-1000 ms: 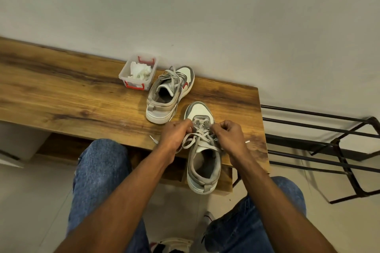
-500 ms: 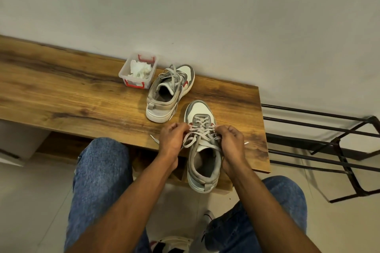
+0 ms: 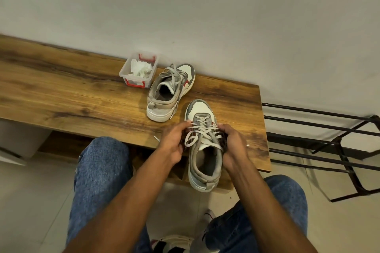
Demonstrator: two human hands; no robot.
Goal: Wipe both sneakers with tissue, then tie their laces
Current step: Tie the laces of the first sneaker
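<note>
The lacing step is in hand, judging by the hands: the near sneaker (image 3: 203,146) sits at the tabletop's (image 3: 72,96) front right corner, heel overhanging the edge. The left hand (image 3: 173,141) and right hand (image 3: 233,144) flank it, fingers closed on its laces (image 3: 200,129) — no bow yet. Next, cross the ends and knot. The other sneaker (image 3: 169,92) lies behind, beside the tissue box (image 3: 138,70), laces loose.

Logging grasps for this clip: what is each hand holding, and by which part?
Both grip the near sneaker at its laced upper: left hand on the left side, right hand on the right side, fingers among the laces.
</note>
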